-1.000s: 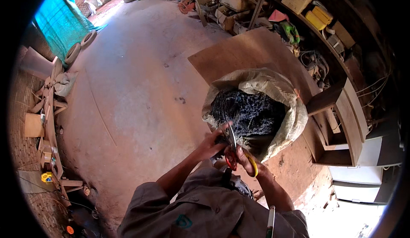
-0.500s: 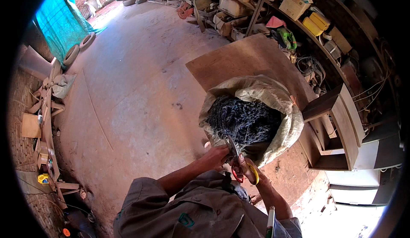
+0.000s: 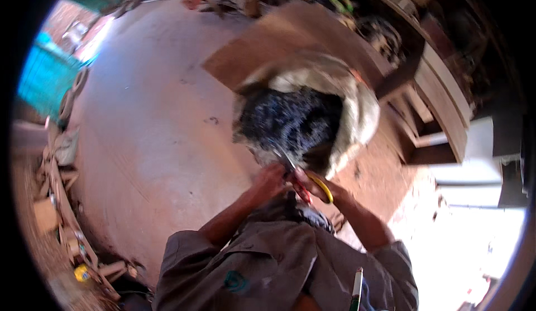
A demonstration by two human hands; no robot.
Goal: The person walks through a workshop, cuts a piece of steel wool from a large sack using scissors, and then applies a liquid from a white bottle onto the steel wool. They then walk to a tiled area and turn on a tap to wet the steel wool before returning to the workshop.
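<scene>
My right hand (image 3: 306, 180) grips a pair of scissors (image 3: 322, 188) with one red and one yellow handle. The metal blades point up and to the left, toward the mouth of a pale woven sack (image 3: 365, 118). Close beside the blades, my left hand (image 3: 270, 179) is closed, and blur hides what its fingers hold. Both hands are at the sack's near edge, in front of my body. A mass of dark blue-grey, shaggy fibre (image 3: 290, 115) fills the rolled-open sack.
A brown board (image 3: 268, 43) lies beyond the sack. To the right stands a wooden shelf unit (image 3: 441, 96), with cluttered shelves behind it. Planks and odds and ends line the left wall, near a teal curtain (image 3: 47, 76). A white pen-like stick (image 3: 357, 283) shows low in front of my shirt.
The whole view has shifted, so the sack and hands sit higher and further left in the picture, now blurred. My right hand still holds the scissors beside my closed left hand.
</scene>
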